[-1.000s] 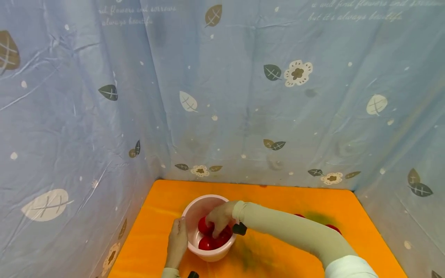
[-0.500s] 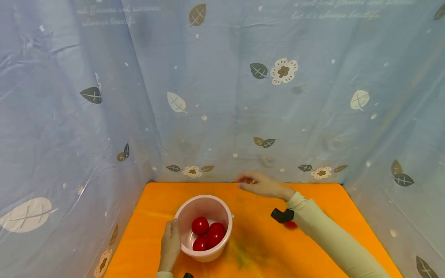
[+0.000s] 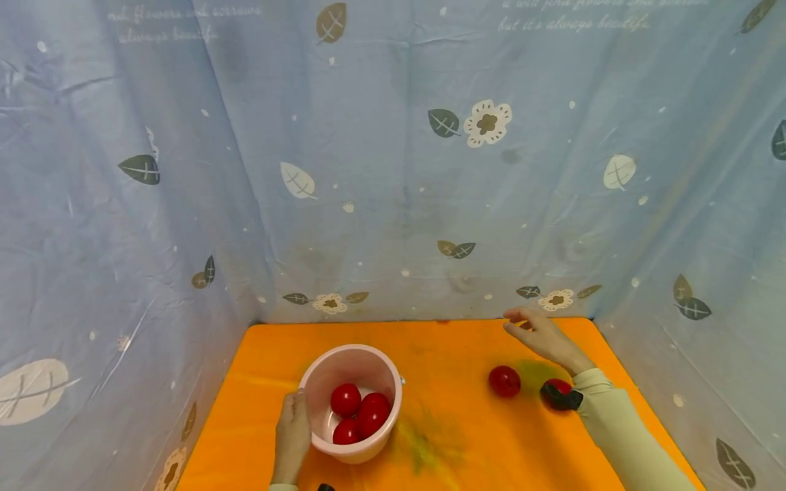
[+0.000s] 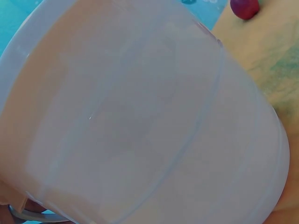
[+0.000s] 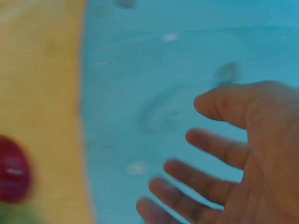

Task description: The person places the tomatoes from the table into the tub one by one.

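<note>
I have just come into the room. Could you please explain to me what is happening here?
A person is working with round red objects and a pink bucket on an orange table. The left hand holds the bucket at its side. Three red objects lie inside it. Two more lie on the table to the right, one partly hidden by the black wrist device. The right hand is near these two, holding nothing, its fingers apart.

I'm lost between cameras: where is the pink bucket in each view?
Head: the pink bucket is low, a little left of centre.
Left wrist: it fills most of the picture.
Right wrist: not in it.
Shared landmark: the orange table, bottom in head, right side in left wrist, left side in right wrist.
</note>
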Demonstrator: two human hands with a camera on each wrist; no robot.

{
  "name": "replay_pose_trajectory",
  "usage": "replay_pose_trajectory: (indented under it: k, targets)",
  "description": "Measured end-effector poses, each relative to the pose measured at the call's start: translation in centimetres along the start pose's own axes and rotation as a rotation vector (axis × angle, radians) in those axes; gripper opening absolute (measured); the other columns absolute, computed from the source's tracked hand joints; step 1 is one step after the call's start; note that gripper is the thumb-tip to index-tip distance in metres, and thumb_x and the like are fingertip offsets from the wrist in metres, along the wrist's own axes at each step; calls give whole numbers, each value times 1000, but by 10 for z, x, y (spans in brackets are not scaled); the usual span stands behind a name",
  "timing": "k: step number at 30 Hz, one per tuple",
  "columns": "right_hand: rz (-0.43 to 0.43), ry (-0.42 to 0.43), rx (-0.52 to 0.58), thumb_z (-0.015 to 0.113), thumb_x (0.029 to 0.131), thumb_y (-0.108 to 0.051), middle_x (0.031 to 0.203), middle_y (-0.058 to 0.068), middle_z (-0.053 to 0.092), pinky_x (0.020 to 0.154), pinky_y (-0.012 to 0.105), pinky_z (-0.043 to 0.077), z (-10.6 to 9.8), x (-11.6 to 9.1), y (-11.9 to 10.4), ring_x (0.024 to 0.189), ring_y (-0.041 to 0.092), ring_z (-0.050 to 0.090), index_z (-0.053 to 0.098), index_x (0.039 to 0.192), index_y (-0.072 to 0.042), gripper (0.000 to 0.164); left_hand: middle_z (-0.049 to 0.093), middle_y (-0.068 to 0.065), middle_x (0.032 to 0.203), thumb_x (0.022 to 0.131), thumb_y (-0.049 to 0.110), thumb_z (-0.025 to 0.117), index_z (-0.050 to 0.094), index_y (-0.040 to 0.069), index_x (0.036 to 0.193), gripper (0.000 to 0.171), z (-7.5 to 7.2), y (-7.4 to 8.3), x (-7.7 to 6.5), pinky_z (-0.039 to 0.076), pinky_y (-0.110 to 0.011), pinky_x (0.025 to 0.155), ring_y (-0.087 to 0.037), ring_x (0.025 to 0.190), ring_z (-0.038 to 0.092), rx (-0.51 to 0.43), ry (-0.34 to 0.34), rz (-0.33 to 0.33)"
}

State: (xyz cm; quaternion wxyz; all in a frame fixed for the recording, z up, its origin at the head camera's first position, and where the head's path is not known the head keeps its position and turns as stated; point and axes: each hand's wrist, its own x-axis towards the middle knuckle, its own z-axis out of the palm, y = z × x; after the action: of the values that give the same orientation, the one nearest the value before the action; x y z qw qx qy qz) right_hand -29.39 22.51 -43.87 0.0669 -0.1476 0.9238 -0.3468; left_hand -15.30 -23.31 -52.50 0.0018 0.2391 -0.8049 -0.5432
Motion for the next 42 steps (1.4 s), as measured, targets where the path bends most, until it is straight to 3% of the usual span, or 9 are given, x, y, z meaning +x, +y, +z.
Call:
replay_pose_trajectory:
  k: [5, 7, 11, 15, 19, 27, 31, 36, 42]
  targets:
    - [106, -21, -147, 54, 94, -47, 131, 34, 45, 90, 62, 42, 55, -4, 41, 116, 54, 44, 49, 134, -3, 60, 52, -17, 108, 101, 56, 19, 43, 5, 116, 58, 3, -3, 1, 41, -39, 84, -29, 99, 49, 13, 44, 82]
    - [142, -26, -217, 58, 92, -48, 129, 35, 45, 89, 65, 41, 72, -7, 55, 115, 57, 43, 51, 133, -4, 61, 50, -15, 105, 101, 57, 19, 43, 6, 114, 58, 5, -3, 1, 40, -36, 82, -27, 98, 48, 16, 34, 84]
    - [177, -67, -274, 65, 88, -40, 123, 33, 49, 87, 62, 44, 96, -11, 74, 107, 53, 48, 52, 132, -4, 58, 49, -14, 106, 100, 59, 18, 42, 7, 115, 59, 6, -2, 0, 40, -34, 81, -27, 98, 48, 20, 22, 52]
    - [186, -77, -262, 69, 85, -34, 116, 29, 52, 82, 56, 49, 107, -13, 78, 98, 45, 53, 51, 133, -3, 60, 49, -15, 110, 99, 60, 17, 41, 6, 118, 62, 5, -1, -2, 41, -36, 83, -28, 100, 48, 15, 16, 33]
    - [203, -56, -240, 71, 84, -32, 115, 29, 51, 78, 54, 50, 112, -11, 77, 96, 43, 54, 48, 134, -4, 62, 47, -15, 109, 98, 62, 17, 39, 6, 117, 63, 4, 1, -1, 41, -35, 83, -28, 101, 47, 6, 3, 25]
    - [220, -32, -215, 72, 84, -31, 115, 29, 49, 77, 52, 51, 119, -7, 82, 94, 39, 56, 47, 134, -4, 63, 54, -16, 103, 101, 54, 21, 46, 6, 113, 55, 3, 0, 1, 39, -33, 76, -27, 94, 51, 28, 77, 88]
    - [210, -36, -192, 74, 82, -32, 113, 26, 51, 77, 49, 52, 118, -5, 78, 90, 34, 57, 48, 132, -4, 63, 53, -16, 109, 101, 55, 20, 45, 6, 116, 57, 2, -1, 1, 42, -37, 83, -28, 98, 50, 21, 62, 79]
    - [140, -14, -135, 74, 83, -29, 109, 24, 53, 78, 46, 53, 104, 5, 51, 89, 31, 58, 50, 131, -2, 60, 50, -17, 119, 99, 59, 17, 40, 6, 123, 63, 0, -2, 1, 43, -48, 95, -30, 106, 48, 7, 22, 41]
    - [34, 23, -142, 72, 85, -36, 119, 25, 53, 80, 46, 54, 79, 32, 5, 98, 33, 59, 47, 135, -5, 64, 50, -16, 111, 101, 57, 18, 41, 5, 118, 59, -2, -2, 1, 43, -39, 86, -29, 101, 49, 25, 40, 55]
